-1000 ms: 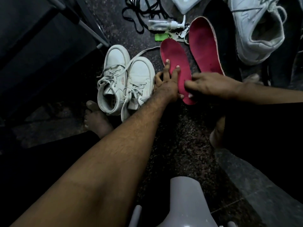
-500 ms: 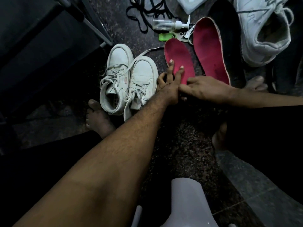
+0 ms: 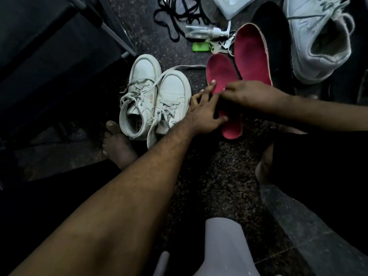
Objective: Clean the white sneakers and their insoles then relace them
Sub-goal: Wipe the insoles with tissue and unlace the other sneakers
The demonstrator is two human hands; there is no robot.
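While under left fingers (image 3: 211, 87), red insole (image 3: 220, 71), floor

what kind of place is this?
Likely a home floor: dark speckled stone floor, bare foot, white sneakers, red insoles and a spray bottle spread around.

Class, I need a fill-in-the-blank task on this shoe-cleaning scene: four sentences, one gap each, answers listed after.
1. Both hands, left hand and right hand, rest on the smaller ____ insole.
2. The green tag lies on the ____.
3. The two small sneakers stand side by side with their laces ____.
4. The black laces lie beyond the spray ____.

Answers: pink; floor; in; bottle
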